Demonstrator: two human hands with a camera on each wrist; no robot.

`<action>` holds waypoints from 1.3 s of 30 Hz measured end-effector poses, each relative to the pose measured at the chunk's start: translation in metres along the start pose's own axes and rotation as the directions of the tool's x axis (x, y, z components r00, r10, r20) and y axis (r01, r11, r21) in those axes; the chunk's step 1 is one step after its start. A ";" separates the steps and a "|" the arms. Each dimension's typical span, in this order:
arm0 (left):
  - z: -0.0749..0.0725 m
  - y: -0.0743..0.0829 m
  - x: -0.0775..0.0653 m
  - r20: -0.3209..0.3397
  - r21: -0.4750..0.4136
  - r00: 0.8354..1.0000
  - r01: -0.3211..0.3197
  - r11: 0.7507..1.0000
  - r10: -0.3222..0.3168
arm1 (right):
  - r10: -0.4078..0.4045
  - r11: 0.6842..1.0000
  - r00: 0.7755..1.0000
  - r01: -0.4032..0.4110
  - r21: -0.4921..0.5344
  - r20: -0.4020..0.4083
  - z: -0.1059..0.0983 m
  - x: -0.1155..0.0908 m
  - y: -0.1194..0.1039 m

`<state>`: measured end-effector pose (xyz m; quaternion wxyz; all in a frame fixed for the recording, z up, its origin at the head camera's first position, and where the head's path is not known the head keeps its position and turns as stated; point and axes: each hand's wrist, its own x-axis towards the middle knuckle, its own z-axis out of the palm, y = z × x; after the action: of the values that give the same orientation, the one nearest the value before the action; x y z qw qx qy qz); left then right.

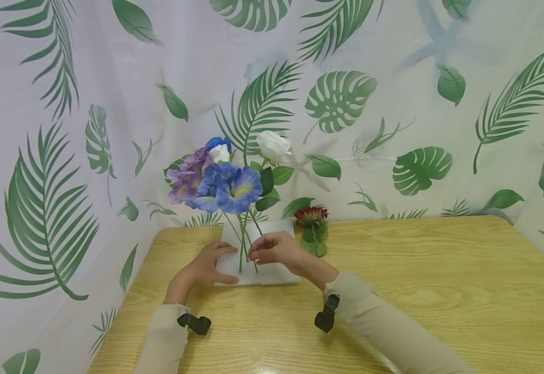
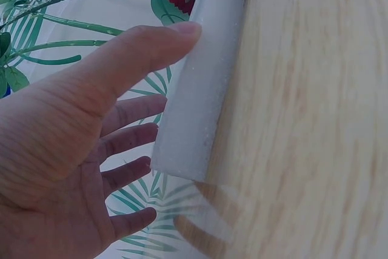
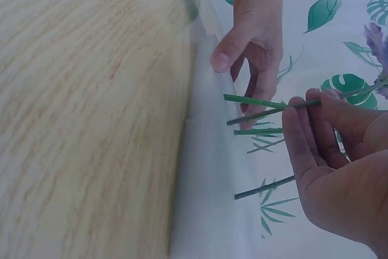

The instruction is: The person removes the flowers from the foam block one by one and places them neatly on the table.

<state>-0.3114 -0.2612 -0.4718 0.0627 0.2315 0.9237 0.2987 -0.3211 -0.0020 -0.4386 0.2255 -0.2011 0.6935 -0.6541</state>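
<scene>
A white foam block lies on the table with several flower stems standing in it. My left hand rests on the block's left side, thumb and fingers spread; in the left wrist view the thumb touches its edge. Between thumb and fingertips my right hand pinches a thin green flower stem, its lower end close to the block. Above the hands are blue flowers, a purple flower and a white rose. Which bloom tops the pinched stem I cannot tell for certain.
A red flower with green leaves lies just right of the block, near the table's back edge. The wooden table extends to the right. Behind it hangs a white cloth printed with green leaves.
</scene>
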 end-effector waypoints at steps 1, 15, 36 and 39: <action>0.000 0.000 0.000 -0.001 0.003 1.000 -0.001 1.000 0.001 | -0.005 1.000 1.000 0.005 -0.001 0.014 -0.001 -0.001 -0.001; 0.000 0.000 0.000 -0.012 -0.005 1.000 -0.025 1.000 0.025 | -0.029 0.998 0.991 0.036 -0.052 0.132 -0.019 -0.016 -0.011; 0.001 -0.001 0.001 0.000 0.029 1.000 0.001 1.000 -0.001 | -0.054 0.997 0.994 0.059 -0.057 0.094 -0.055 -0.046 -0.013; 0.001 -0.001 0.001 0.000 0.028 1.000 0.007 1.000 -0.007 | -0.058 0.996 0.994 0.064 -0.063 0.091 -0.061 -0.052 -0.015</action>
<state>-0.3121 -0.2608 -0.4728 0.0605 0.2290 0.9286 0.2857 -0.3143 0.0769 -0.4186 0.2293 -0.2585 0.6973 -0.6279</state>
